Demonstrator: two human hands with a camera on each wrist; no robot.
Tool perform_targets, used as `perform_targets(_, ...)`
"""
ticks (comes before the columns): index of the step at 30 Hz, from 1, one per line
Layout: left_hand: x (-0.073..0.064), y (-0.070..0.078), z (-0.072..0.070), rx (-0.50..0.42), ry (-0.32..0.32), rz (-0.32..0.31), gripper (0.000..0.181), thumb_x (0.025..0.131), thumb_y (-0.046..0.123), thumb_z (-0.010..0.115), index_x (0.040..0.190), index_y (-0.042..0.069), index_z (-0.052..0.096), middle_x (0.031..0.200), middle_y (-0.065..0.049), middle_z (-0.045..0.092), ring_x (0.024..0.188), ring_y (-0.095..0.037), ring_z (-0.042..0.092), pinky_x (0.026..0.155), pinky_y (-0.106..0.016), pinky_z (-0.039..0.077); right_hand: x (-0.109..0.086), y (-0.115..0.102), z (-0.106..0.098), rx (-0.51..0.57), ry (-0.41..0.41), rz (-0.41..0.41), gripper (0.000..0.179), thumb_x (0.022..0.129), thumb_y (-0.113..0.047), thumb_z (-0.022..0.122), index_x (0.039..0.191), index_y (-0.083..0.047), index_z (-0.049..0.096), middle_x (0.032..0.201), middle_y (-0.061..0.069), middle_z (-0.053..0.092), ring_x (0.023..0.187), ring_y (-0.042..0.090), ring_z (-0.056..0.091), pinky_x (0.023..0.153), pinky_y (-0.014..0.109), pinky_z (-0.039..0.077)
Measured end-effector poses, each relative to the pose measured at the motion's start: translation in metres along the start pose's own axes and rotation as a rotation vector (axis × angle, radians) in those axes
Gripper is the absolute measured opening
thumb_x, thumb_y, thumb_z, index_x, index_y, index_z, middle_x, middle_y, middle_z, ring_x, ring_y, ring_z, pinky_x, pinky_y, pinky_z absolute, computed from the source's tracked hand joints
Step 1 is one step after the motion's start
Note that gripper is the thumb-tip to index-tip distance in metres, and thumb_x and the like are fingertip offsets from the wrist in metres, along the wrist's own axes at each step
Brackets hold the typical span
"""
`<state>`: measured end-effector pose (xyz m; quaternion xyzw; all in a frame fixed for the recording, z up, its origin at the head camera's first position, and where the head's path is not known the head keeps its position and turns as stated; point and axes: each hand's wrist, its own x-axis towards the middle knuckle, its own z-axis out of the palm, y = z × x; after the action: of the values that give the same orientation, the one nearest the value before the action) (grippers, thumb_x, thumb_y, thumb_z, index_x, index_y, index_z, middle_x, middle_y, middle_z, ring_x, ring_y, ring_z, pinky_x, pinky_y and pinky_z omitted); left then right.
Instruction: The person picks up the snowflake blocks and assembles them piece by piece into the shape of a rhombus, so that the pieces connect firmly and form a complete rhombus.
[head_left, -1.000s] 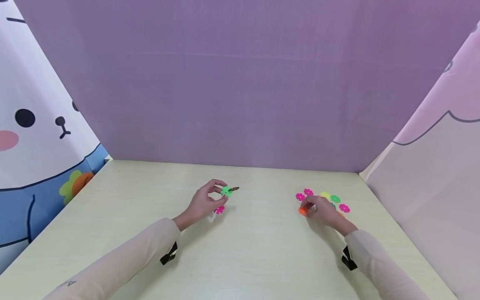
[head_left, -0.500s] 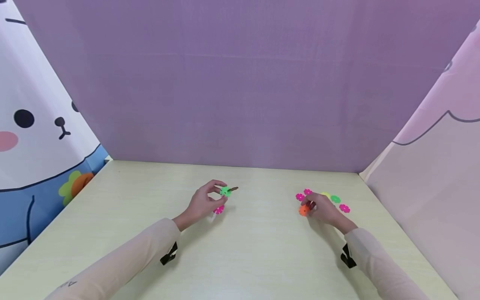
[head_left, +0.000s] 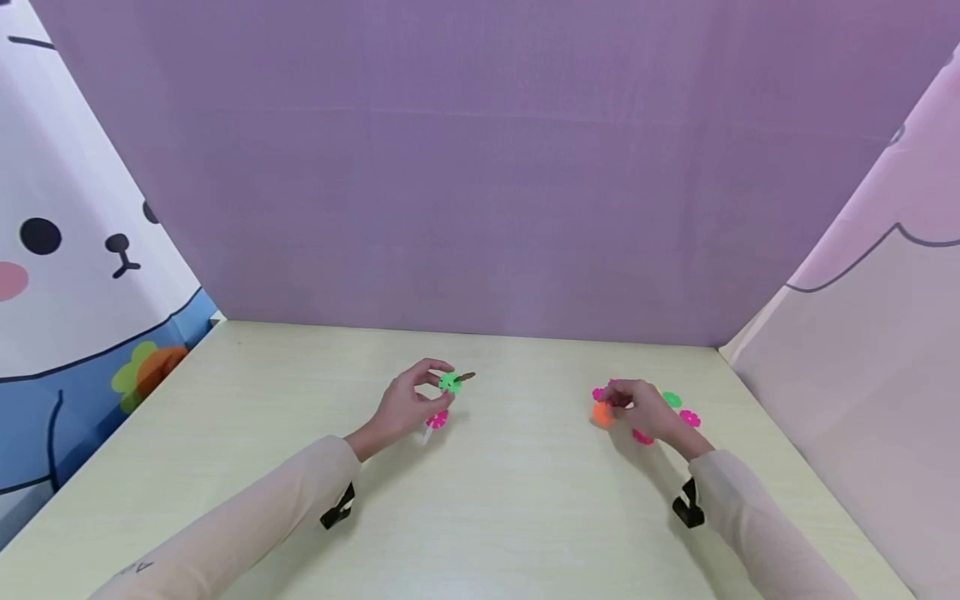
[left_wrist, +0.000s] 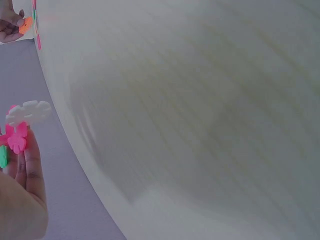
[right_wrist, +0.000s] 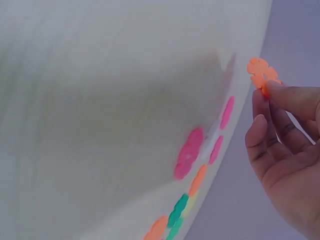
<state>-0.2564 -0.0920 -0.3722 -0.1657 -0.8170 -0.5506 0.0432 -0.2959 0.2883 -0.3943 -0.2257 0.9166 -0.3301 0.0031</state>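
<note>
My left hand (head_left: 405,404) pinches a cluster of joined plastic snowflake discs. A green disc (head_left: 449,382) is between finger and thumb, a brown disc (head_left: 467,377) sticks out edge-on to its right, and a pink disc (head_left: 438,419) shows below. The left wrist view adds a white disc (left_wrist: 31,113) joined to the pink one. Farther right, my right hand (head_left: 647,407) pinches an orange snowflake disc (right_wrist: 261,71) between thumb and fingers. It holds this disc above the table, over the loose pieces.
Under and around the right hand lie several loose discs on the pale table (head_left: 510,500), among them a pink disc (right_wrist: 188,154), a green disc (head_left: 671,400) and another orange disc (right_wrist: 156,228). A purple panel (head_left: 480,183) stands along the table's back edge.
My right hand has risen slightly with the orange disc, moving it a little up and left. A pink disc now shows below that hand. My left hand and its cluster stay nearly still.
</note>
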Motion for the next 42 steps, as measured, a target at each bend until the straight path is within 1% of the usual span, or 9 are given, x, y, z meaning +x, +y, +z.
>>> perform_targets(5,-0.003,0.006,-0.001,0.003,-0.002,0.005,0.035,0.08,0.003,0.066,0.113,0.001,0.056,0.098,-0.022,0.063,0.093,-0.03,0.058,0.06,-0.02,0.052,0.006,-0.008,0.004,0.119,0.024,0.025,0.016,0.083,0.002,0.06,0.099,0.001,0.063,0.087,0.013,0.063,0.075,0.014,0.056,0.059,0.022,0.049)
perform_targets(9,-0.003,0.007,0.0,0.011,0.001,0.006,0.034,0.079,0.002,0.067,0.112,0.001,0.056,0.097,-0.021,0.064,0.092,-0.03,0.058,0.06,-0.02,0.051,0.013,-0.017,0.009,0.208,0.037,0.047,0.018,0.085,-0.002,0.06,0.102,0.002,0.061,0.088,0.017,0.062,0.075,0.026,0.057,0.056,0.028,0.05)
perform_targets(13,-0.003,0.007,0.0,0.01,-0.003,-0.004,0.034,0.079,0.001,0.067,0.111,0.001,0.057,0.098,-0.021,0.064,0.09,-0.029,0.059,0.06,-0.02,0.05,0.021,-0.026,0.016,0.266,0.054,0.056,0.019,0.085,-0.002,0.061,0.103,0.003,0.061,0.09,0.019,0.063,0.076,0.033,0.057,0.058,0.033,0.051)
perform_targets(18,-0.003,0.008,0.001,0.013,-0.012,-0.008,0.034,0.079,0.002,0.066,0.111,0.001,0.056,0.097,-0.02,0.064,0.081,-0.023,0.06,0.059,-0.02,0.051,0.031,-0.041,0.025,0.332,0.061,0.071,0.021,0.085,-0.004,0.061,0.105,0.002,0.061,0.095,0.02,0.063,0.081,0.032,0.059,0.061,0.033,0.051)
perform_targets(23,-0.003,0.007,0.002,0.007,-0.024,-0.015,0.034,0.079,0.003,0.066,0.112,0.002,0.056,0.095,-0.02,0.063,0.07,-0.02,0.062,0.058,-0.022,0.052,0.043,-0.058,0.033,0.378,0.057,0.07,0.021,0.086,-0.006,0.06,0.106,0.001,0.061,0.097,0.021,0.063,0.083,0.031,0.059,0.062,0.027,0.05)
perform_targets(25,-0.003,0.007,0.001,0.009,-0.026,-0.018,0.034,0.079,0.003,0.067,0.112,0.002,0.056,0.095,-0.02,0.063,0.068,-0.02,0.062,0.058,-0.023,0.052,0.048,-0.065,0.036,0.395,0.054,0.064,0.021,0.086,-0.006,0.06,0.106,0.001,0.06,0.096,0.021,0.063,0.081,0.027,0.059,0.062,0.026,0.05)
perform_targets(35,-0.005,0.009,0.001,0.04,-0.019,-0.012,0.033,0.079,0.004,0.067,0.111,0.003,0.057,0.096,-0.019,0.064,0.08,-0.02,0.06,0.058,-0.02,0.05,0.066,-0.099,0.048,0.459,0.055,0.029,0.019,0.086,-0.004,0.059,0.104,0.0,0.063,0.091,0.02,0.065,0.072,0.016,0.059,0.06,0.027,0.049)
perform_targets(38,-0.003,0.003,0.001,0.037,-0.024,-0.013,0.033,0.079,0.004,0.067,0.111,0.003,0.057,0.096,-0.019,0.063,0.076,-0.018,0.061,0.057,-0.022,0.051,0.071,-0.107,0.052,0.464,0.054,0.027,0.019,0.086,-0.005,0.059,0.104,-0.002,0.064,0.091,0.017,0.066,0.072,0.016,0.059,0.059,0.026,0.048)
perform_targets(42,0.006,-0.018,0.005,0.015,-0.02,-0.023,0.035,0.078,0.006,0.069,0.111,0.007,0.057,0.096,-0.017,0.064,0.072,-0.017,0.061,0.059,-0.024,0.053,0.076,-0.117,0.056,0.464,0.045,0.018,0.019,0.086,-0.006,0.06,0.104,-0.003,0.065,0.091,0.016,0.066,0.075,0.018,0.06,0.059,0.026,0.048)
